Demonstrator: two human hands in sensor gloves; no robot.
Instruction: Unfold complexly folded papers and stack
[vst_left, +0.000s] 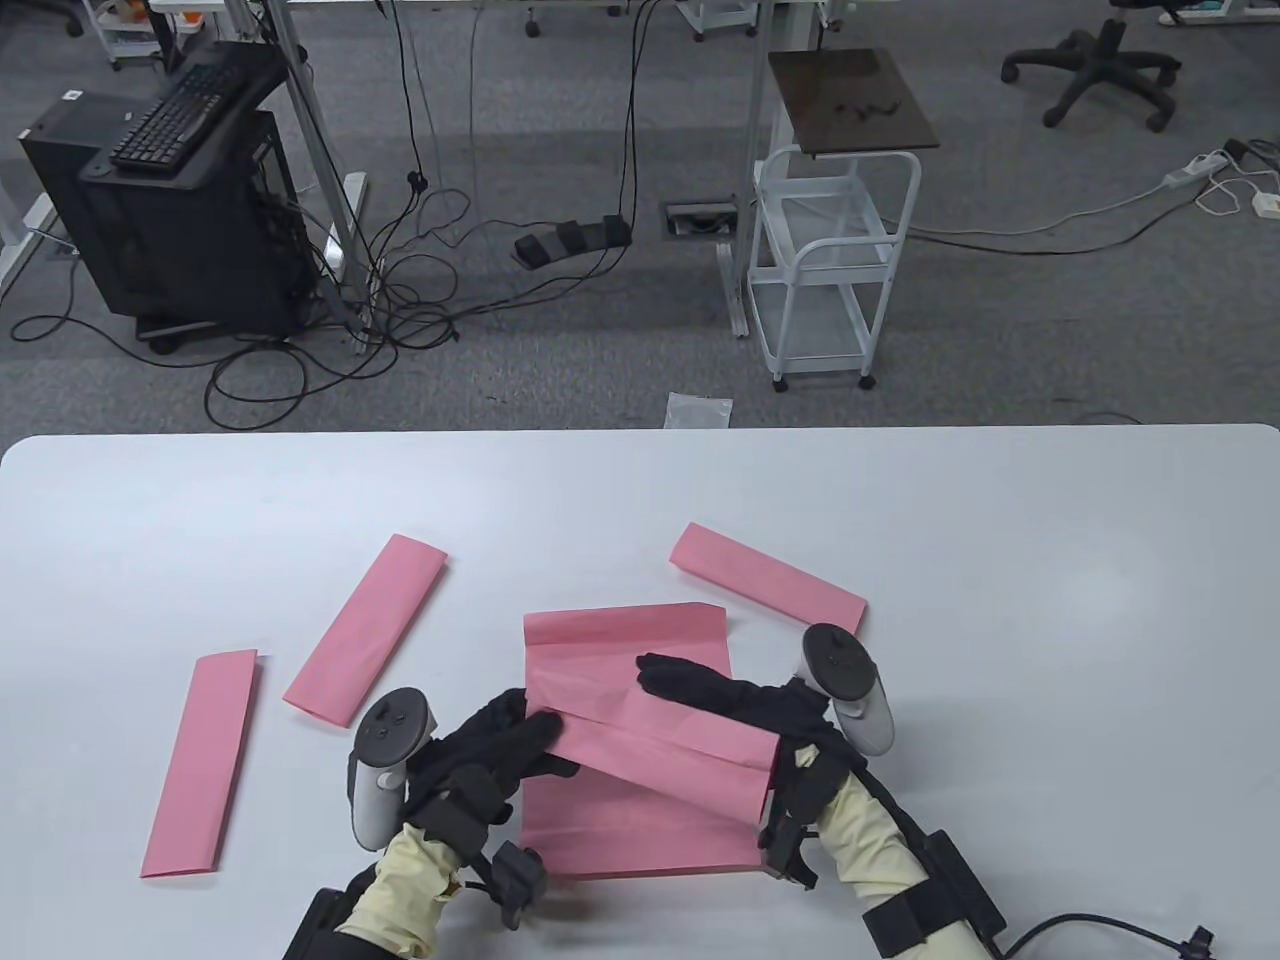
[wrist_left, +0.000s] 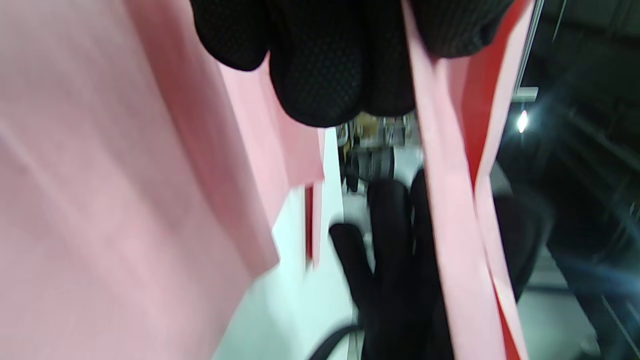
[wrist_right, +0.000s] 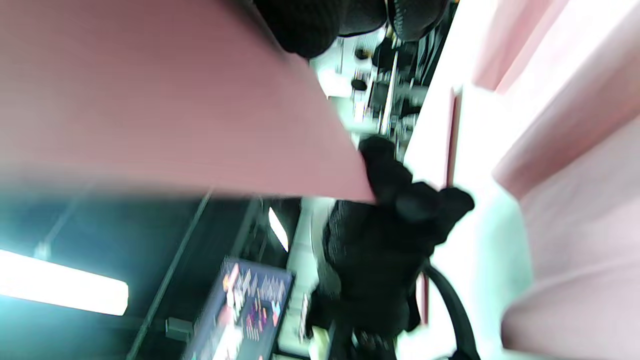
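Left hand (vst_left: 500, 745) pinches left end of half-folded pink paper (vst_left: 665, 745); right hand (vst_left: 745, 705) grips its right end, fingers draped over top. Paper held between hands above unfolded pink sheet (vst_left: 625, 640) on white table (vst_left: 1050, 600). Two folded strips (vst_left: 365, 628) (vst_left: 200, 765) left of left hand; third strip (vst_left: 765, 578) just beyond right hand.

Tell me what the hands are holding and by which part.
Both hands hold one part-folded pink paper: the left hand grips its left end, the right hand its right end.
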